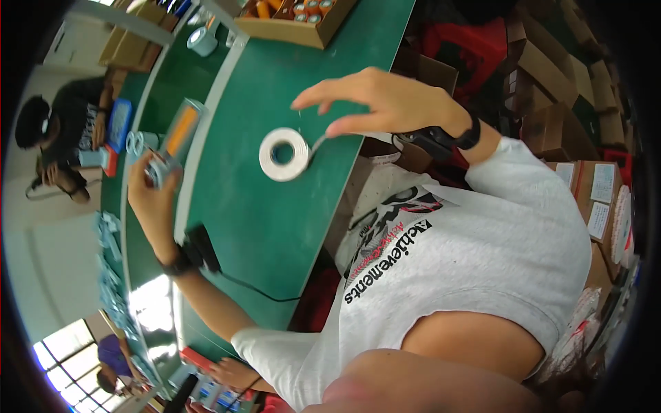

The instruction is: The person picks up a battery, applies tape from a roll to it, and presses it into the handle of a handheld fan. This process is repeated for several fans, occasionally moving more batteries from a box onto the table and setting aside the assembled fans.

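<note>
My left hand (151, 189) is closed around the lower end of a long light-blue and clear thing with an orange strip (181, 131), perhaps a tube or pack, tilted above the green table. A roll of white tape (264, 157) lies flat on the table between my hands. From its edge a short loose strip (317, 143) runs to my right thumb. My right hand (375, 103) is over the table's near edge, its index finger stretched out and its thumb well apart. Whether the strip sticks to the thumb or only touches it, I cannot tell.
A cardboard box (289, 31) with several orange cylinders stands on the green table (241, 241). A grey-white roll (202, 41) is beyond a pale rail. A black cable (258, 294) crosses the table. Across it a person (72, 131) works; another person's hand (231, 374) is nearby. Cartons (551, 131) are stacked behind.
</note>
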Demonstrator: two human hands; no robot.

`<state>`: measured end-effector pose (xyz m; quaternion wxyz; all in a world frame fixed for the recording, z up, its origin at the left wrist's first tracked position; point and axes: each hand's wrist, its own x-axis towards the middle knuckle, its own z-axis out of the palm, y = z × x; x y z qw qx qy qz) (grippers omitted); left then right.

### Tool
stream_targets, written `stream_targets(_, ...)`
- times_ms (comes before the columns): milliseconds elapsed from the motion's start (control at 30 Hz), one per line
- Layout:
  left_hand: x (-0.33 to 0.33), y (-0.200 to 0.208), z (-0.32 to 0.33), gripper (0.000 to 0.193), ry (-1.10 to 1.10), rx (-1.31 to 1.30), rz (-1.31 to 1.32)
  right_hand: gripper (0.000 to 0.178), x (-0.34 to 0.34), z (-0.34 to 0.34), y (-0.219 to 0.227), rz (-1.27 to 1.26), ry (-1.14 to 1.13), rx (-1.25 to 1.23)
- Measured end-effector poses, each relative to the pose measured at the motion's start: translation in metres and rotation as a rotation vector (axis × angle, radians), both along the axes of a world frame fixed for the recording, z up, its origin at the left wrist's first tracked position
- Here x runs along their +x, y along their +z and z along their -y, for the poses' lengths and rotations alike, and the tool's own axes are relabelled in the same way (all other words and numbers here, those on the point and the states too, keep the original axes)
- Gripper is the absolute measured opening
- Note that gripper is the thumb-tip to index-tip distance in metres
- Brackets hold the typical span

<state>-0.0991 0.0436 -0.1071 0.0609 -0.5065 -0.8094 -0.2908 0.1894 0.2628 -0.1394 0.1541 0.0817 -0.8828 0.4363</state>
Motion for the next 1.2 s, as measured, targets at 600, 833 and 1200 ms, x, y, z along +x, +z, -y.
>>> stream_targets(600, -0.241, -0.061, 0.027, 0.111, 0.435, -0.774, -0.170, 0.051, -0.060, -0.156, -0.034, 0.135, -0.387, 0.591)
stream_targets(833, -0.265, -0.108, 0.051, 0.088, 0.357, -0.363, 0.120, 0.042, -0.076, -0.127, -0.019, 0.119, -0.760, 0.861)
stream_targets(1200, -0.152, -0.079, 0.018, 0.059, 0.355, -0.247, -0.139, 0.010, -0.114, -0.200, 0.028, 0.092, -0.282, 0.679)
